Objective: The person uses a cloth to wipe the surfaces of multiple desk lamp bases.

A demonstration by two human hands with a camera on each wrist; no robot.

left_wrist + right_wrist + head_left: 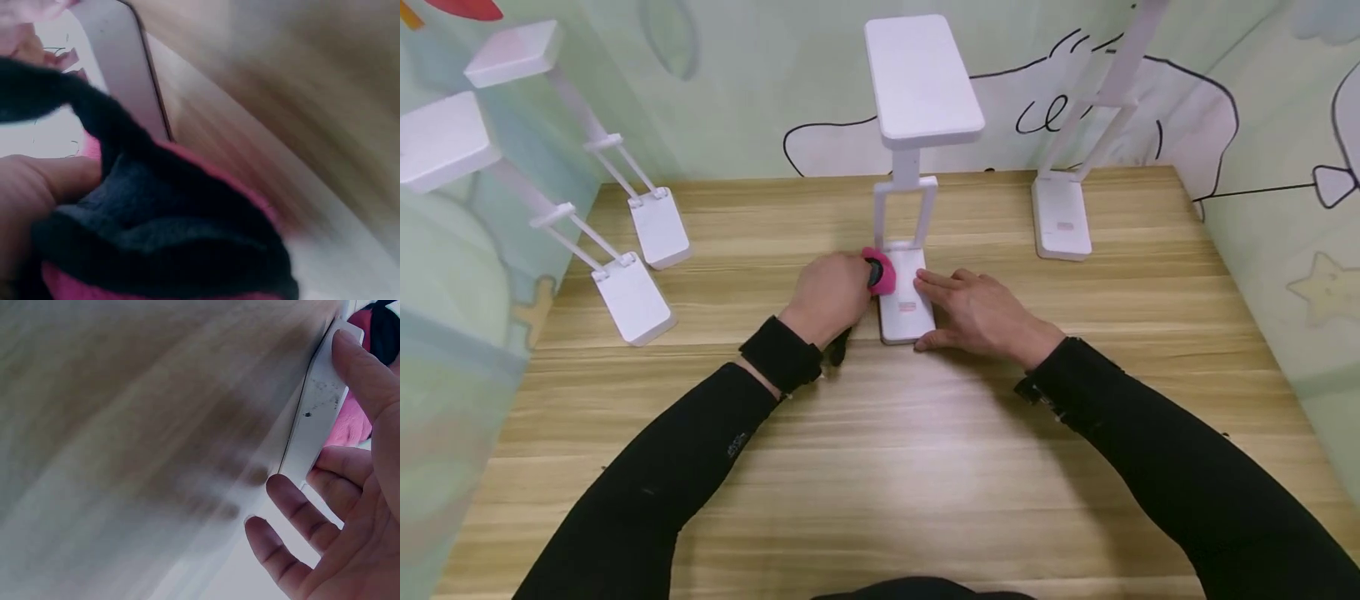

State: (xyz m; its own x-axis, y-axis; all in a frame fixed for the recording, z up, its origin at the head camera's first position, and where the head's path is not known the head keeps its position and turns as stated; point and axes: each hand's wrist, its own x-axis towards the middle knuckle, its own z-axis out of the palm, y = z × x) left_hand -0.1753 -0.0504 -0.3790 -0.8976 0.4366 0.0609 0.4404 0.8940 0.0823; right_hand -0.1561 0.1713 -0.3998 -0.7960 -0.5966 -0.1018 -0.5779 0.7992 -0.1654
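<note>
A white folding phone stand [907, 300] stands upright in the middle of the table, its wide top plate [923, 79] raised on a hinged arm. My left hand [833, 292] grips a pink-and-black cloth [885, 273] against the left part of the stand's base. In the left wrist view the dark, folded side of the cloth [169, 219] hides much of the base. My right hand [981, 315] rests along the right edge of the base, thumb at the near corner and forefinger farther up. Its other fingers [300, 512] are spread loosely beside the base in the right wrist view.
Two similar white stands, one nearer [634, 300] and one farther [660, 227], stand at the left. Another stand [1062, 215] is at the back right. A printed backdrop [737, 92] borders the wooden table [917, 467] behind and at both sides.
</note>
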